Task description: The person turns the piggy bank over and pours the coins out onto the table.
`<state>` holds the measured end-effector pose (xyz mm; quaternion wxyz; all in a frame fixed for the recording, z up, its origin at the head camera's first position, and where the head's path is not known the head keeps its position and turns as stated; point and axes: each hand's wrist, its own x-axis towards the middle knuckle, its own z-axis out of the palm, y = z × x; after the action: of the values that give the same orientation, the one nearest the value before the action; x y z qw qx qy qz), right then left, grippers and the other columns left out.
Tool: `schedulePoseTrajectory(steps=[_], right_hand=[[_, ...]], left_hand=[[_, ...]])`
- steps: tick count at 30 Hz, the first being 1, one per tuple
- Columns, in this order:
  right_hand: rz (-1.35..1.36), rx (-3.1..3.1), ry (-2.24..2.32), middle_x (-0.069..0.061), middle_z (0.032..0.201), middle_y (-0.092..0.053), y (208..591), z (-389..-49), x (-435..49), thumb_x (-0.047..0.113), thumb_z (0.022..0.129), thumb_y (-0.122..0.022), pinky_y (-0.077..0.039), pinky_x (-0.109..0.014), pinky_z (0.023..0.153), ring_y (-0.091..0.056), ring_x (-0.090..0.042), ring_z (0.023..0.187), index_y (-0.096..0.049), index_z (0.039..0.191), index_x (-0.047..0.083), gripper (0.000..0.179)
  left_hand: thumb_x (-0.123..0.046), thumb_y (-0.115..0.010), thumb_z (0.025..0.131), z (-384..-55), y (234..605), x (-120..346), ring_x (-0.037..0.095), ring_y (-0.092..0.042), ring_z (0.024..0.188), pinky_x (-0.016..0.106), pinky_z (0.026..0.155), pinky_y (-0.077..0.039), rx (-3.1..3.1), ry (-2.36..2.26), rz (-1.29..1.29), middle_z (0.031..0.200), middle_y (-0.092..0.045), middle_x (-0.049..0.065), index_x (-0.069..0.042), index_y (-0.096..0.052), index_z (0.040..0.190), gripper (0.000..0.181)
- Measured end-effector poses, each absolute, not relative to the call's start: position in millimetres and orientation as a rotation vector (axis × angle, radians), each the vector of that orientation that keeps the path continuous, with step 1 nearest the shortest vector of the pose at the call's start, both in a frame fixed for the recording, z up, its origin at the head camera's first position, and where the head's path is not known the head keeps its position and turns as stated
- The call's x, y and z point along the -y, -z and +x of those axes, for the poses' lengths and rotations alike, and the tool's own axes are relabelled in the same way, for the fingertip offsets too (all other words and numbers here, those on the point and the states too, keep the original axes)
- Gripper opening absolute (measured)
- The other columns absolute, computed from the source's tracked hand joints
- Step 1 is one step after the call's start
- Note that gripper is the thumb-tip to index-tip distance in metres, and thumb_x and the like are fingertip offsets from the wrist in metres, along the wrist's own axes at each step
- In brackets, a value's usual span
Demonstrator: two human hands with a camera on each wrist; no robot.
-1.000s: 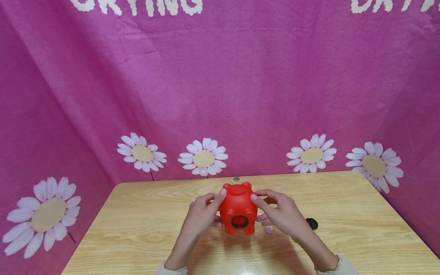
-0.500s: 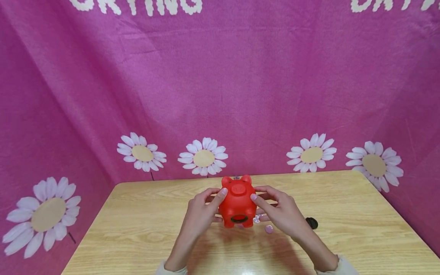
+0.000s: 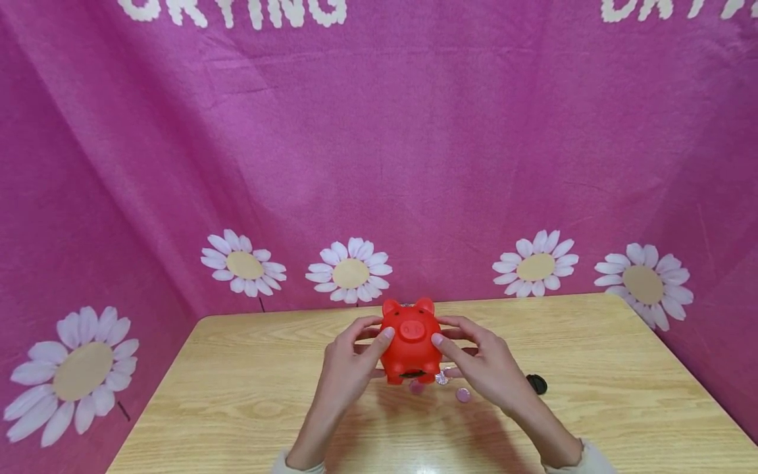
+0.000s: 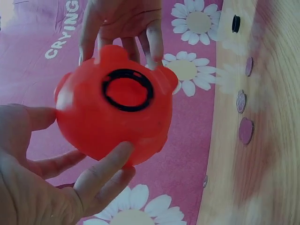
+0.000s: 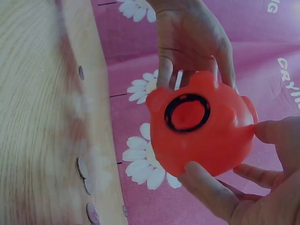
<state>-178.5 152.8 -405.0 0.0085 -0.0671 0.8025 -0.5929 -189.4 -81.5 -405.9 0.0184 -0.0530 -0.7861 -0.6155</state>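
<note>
A red piggy bank [image 3: 410, 355] is held above the wooden table, its snout toward me. My left hand [image 3: 349, 359] grips one side, thumb in front and fingers behind. On the opposite side my right hand [image 3: 487, 362] holds it the same way. Both wrist views show the round opening in its belly, edged by a black ring [image 4: 106, 90]. Beneath it lie a pinkish disc [image 3: 416, 387] and a silvery coin [image 3: 441, 377], partly covered in the head view. Another pinkish disc [image 3: 463, 395] lies just right of them.
A round black cap [image 3: 537, 384] lies on the wooden table [image 3: 249, 388], right of the right forearm. One small coin [image 4: 205, 181] sits near the far edge, mostly hidden by the pig's ears in the head view. A pink curtain [image 3: 414, 164] with daisies hangs behind.
Both hands have tilted the piggy bank so its face has come up into view and its belly opening has turned downward. The discs under it show more now.
</note>
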Motion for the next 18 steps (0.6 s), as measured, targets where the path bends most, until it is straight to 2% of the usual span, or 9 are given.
schedulePoseTrajectory(steps=[2,4,6,9,11,14,18], right_hand=[[-0.282,-2.515,1.902,-0.021,0.147,-0.065,406.0,-179.3,-153.5,0.029,0.102,-0.076,-0.069,-0.037,0.083,-0.079,-0.033,0.112,-0.062,0.149,0.017,0.050],[-0.455,-2.505,2.036,-0.012,0.151,-0.064,405.8,-178.6,-154.6,0.016,0.100,-0.077,-0.067,-0.035,0.090,-0.075,-0.027,0.121,-0.061,0.148,0.012,0.050],[-0.751,-2.453,2.224,-0.008,0.153,-0.061,403.8,-177.0,-155.5,-0.004,0.094,-0.077,-0.065,-0.034,0.095,-0.070,-0.023,0.131,-0.062,0.146,0.003,0.054],[-1.277,-2.300,2.425,-0.014,0.154,-0.057,398.6,-174.1,-156.8,-0.026,0.080,-0.076,-0.063,-0.035,0.100,-0.063,-0.019,0.139,-0.061,0.139,-0.010,0.062],[-1.469,-2.223,2.465,-0.022,0.154,-0.055,396.5,-174.4,-157.1,-0.031,0.075,-0.075,-0.062,-0.037,0.101,-0.060,-0.025,0.141,-0.062,0.135,-0.013,0.064],[-1.511,-2.169,2.477,-0.021,0.154,-0.054,398.5,-177.3,-157.3,-0.033,0.073,-0.075,-0.062,-0.037,0.102,-0.060,-0.026,0.141,-0.063,0.134,-0.011,0.066],[-1.475,-2.161,2.479,-0.019,0.154,-0.054,402.1,-180.5,-157.8,-0.034,0.072,-0.075,-0.062,-0.038,0.102,-0.060,-0.025,0.140,-0.062,0.134,-0.011,0.067]], left_hand=[[-0.033,-0.080,0.098,-189.0,406.3,81.2,0.031,-0.075,0.113,0.040,0.075,-0.070,2.381,1.906,-0.218,0.137,-0.070,0.015,-0.017,-0.068,0.140,0.047],[-0.022,-0.082,0.096,-187.7,405.2,81.4,0.029,-0.071,0.123,0.039,0.081,-0.069,2.238,1.895,-0.353,0.141,-0.068,0.012,-0.016,-0.069,0.140,0.046],[-0.005,-0.083,0.091,-187.1,403.0,82.7,0.029,-0.066,0.132,0.040,0.090,-0.067,2.005,1.851,-0.600,0.145,-0.064,0.016,-0.009,-0.068,0.138,0.050],[0.010,-0.083,0.083,-187.0,398.2,86.1,0.029,-0.060,0.140,0.044,0.100,-0.062,1.662,1.747,-0.985,0.148,-0.058,0.025,0.004,-0.065,0.135,0.055],[0.013,-0.082,0.083,-188.9,396.5,87.9,0.031,-0.058,0.142,0.045,0.104,-0.060,1.541,1.703,-1.136,0.150,-0.055,0.026,0.009,-0.064,0.134,0.054],[0.010,-0.083,0.084,-191.0,397.6,88.8,0.030,-0.057,0.144,0.044,0.106,-0.059,1.525,1.710,-1.168,0.153,-0.056,0.020,0.008,-0.064,0.133,0.053],[0.012,-0.083,0.083,-192.4,401.3,89.7,0.031,-0.057,0.144,0.045,0.105,-0.059,1.547,1.723,-1.151,0.152,-0.055,0.023,0.009,-0.064,0.133,0.053]])
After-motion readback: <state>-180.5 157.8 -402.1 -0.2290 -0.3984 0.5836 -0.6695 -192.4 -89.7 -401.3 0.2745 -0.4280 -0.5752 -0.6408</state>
